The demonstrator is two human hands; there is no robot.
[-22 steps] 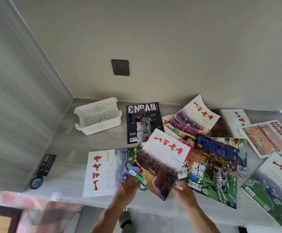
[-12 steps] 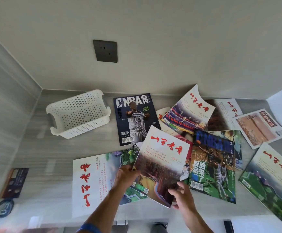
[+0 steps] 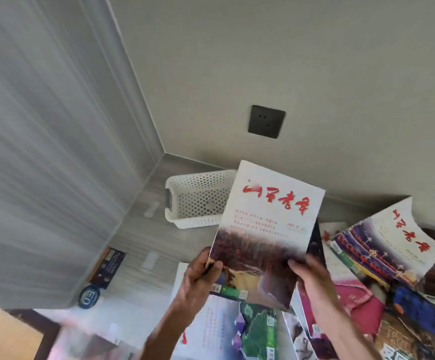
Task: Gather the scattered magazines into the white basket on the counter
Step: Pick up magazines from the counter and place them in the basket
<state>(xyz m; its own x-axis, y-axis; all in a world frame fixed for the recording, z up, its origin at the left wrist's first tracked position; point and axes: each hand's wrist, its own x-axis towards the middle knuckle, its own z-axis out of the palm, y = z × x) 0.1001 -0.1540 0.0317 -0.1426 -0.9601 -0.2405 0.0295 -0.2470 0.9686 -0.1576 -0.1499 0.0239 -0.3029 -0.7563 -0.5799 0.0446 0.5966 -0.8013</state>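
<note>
Magazine (image 3: 265, 229) with red script is lifted off the table (image 3: 138, 245), left hand (image 3: 198, 279) and right hand (image 3: 312, 279) each in a closed grip on its lower corners, white basket (image 3: 195, 201) at ten o'clock behind it.

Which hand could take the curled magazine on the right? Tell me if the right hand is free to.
Probably not yet: the right hand and left hand both grip the raised magazine. The curled magazine lies uncovered nearby, so the path looks open once a hand lets go.

round sticker (image 3: 89, 296): "EO" | held magazine (image 3: 268, 227): red calligraphy title, not legible
</note>
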